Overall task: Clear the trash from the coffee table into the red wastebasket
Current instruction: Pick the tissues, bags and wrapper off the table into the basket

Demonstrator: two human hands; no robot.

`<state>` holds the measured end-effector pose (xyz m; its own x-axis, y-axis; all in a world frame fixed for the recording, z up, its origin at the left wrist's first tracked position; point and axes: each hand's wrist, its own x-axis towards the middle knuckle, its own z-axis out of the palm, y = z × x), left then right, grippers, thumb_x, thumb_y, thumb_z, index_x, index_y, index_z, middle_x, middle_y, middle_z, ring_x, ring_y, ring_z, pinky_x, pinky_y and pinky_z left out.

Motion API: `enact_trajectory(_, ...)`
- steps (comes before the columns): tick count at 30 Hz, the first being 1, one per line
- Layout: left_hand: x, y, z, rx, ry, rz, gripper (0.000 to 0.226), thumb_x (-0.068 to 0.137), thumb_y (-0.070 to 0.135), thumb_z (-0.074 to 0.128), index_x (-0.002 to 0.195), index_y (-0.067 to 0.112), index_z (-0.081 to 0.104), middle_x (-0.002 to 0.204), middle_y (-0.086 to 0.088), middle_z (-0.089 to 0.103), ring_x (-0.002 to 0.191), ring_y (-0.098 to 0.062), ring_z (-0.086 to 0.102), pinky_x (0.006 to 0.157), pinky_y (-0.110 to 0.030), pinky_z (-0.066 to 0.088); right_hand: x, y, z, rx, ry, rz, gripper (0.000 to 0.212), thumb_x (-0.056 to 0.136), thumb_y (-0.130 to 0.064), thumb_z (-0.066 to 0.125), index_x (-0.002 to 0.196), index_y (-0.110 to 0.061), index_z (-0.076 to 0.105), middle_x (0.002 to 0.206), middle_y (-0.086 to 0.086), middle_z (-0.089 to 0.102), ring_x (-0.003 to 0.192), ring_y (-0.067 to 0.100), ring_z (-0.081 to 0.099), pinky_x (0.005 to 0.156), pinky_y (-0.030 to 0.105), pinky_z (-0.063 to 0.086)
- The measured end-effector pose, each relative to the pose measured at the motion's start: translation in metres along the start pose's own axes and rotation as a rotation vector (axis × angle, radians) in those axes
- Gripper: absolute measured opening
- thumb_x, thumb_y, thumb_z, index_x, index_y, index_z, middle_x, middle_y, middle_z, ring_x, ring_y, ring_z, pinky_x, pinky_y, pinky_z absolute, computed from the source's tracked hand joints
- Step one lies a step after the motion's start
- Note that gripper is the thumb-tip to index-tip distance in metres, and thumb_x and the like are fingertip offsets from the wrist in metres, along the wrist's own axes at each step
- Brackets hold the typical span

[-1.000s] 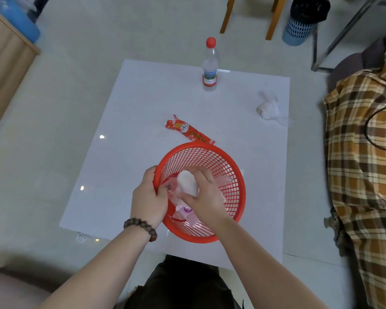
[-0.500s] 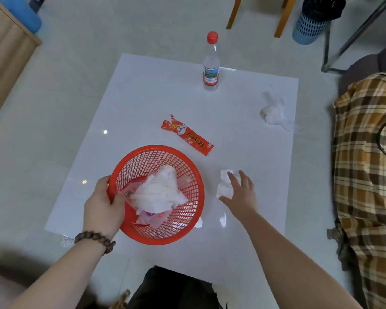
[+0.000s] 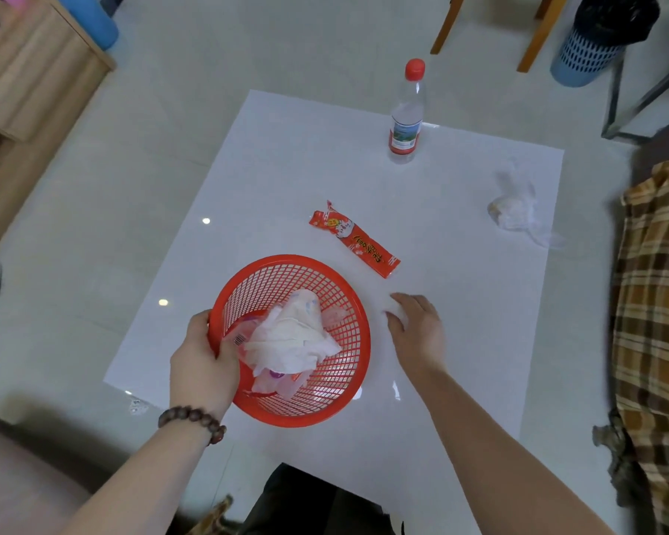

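The red wastebasket (image 3: 337, 291) stands on the white coffee table (image 3: 271, 179) near its front edge, with crumpled white tissue (image 3: 290, 337) and wrappers inside. My left hand (image 3: 203, 364) grips the basket's left rim. My right hand (image 3: 416, 332) lies on the table just right of the basket, fingers curled over a small white tissue scrap (image 3: 396, 313), mostly hidden under it. A red snack wrapper (image 3: 354, 239) lies beyond the basket. A clear plastic bag with white paper (image 3: 514, 210) sits at the table's right edge. A plastic bottle with a red cap (image 3: 406, 117) stands at the back.
A brown plaid cloth (image 3: 657, 303) covers a seat to the right. A blue bin (image 3: 591, 40) and wooden chair legs (image 3: 447, 25) stand behind the table. A wooden cabinet (image 3: 28, 90) is at the left. My dark-trousered knee (image 3: 306, 503) is at the table's front edge.
My right hand left the basket after dropping the tissue, reached right and came down over the small scrap. My left hand slid the basket to the left.
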<state>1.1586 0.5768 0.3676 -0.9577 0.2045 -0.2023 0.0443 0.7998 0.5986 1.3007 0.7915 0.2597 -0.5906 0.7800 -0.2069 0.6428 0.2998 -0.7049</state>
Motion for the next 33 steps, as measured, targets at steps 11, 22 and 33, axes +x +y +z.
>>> enact_trajectory(11,-0.007,0.029,-0.009,-0.100,-0.005,-0.031,0.030,0.085,0.008,0.048,0.114,0.015,0.053,0.087,0.000,0.058,0.074,-0.024,0.056,0.063,-0.029,0.045,-0.023,-0.118,-0.008,0.056,-0.491,-0.247,0.062,0.081,-0.037,0.069,0.136,-0.028,0.044,0.140,-0.003,0.049,0.128,0.017,0.042,0.102,0.031,0.034)
enact_trajectory(22,0.019,0.002,-0.029,-0.077,0.092,-0.117,0.023,0.087,0.009,0.048,0.108,0.018,0.053,0.087,-0.001,0.059,0.073,-0.021,0.054,0.062,-0.030,0.042,0.082,-0.033,0.004,-0.130,-0.175,-0.003,0.050,0.084,-0.038,0.065,0.129,-0.020,0.051,0.130,0.006,0.049,0.116,0.024,0.045,0.094,0.035,0.040)
enact_trajectory(33,0.035,-0.034,-0.031,-0.069,0.141,-0.206,0.015,0.089,0.015,0.053,0.102,0.021,0.053,0.079,0.005,0.058,0.066,-0.007,0.053,0.051,-0.022,0.036,0.126,0.011,0.085,-0.593,-0.261,-0.094,0.046,0.089,-0.021,0.057,0.133,-0.018,0.045,0.134,0.006,0.046,0.122,0.028,0.038,0.094,0.038,0.042)
